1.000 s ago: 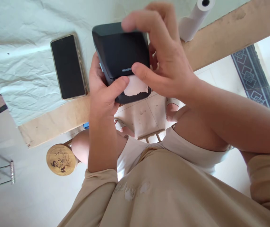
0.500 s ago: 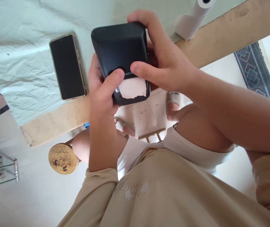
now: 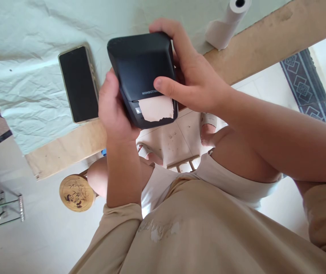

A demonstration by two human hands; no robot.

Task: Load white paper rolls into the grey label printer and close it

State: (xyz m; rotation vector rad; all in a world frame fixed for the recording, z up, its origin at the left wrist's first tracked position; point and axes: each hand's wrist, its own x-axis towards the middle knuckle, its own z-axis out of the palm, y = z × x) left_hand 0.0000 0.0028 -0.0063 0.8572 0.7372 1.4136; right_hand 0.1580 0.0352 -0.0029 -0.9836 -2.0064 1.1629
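Observation:
A black NIIMBOT device [image 3: 141, 68] is held up between my hands near the table's front edge. White paper [image 3: 156, 108] with a torn edge shows at its lower end, beside a small light-coloured button. My right hand [image 3: 191, 72] grips the device from the right, thumb on its top face and a finger over the far corner. My left hand [image 3: 117, 106] supports its left side and underside, with the thumb at the side; its other fingers are mostly hidden beneath. Left of the device, a dark-screened phone [image 3: 78, 83] lies on the pale green cloth.
A white paper roll [image 3: 228, 24] stands at the cloth's right, partly unrolled. The table's wooden edge [image 3: 65, 146] runs in front. Below are a round wooden stool [image 3: 76, 193], my legs and a metal rack [image 3: 3, 213] at the left.
My left thumb has come off the device's top face to its left side, uncovering the lettering and button. The device and both hands have shifted slightly left and down.

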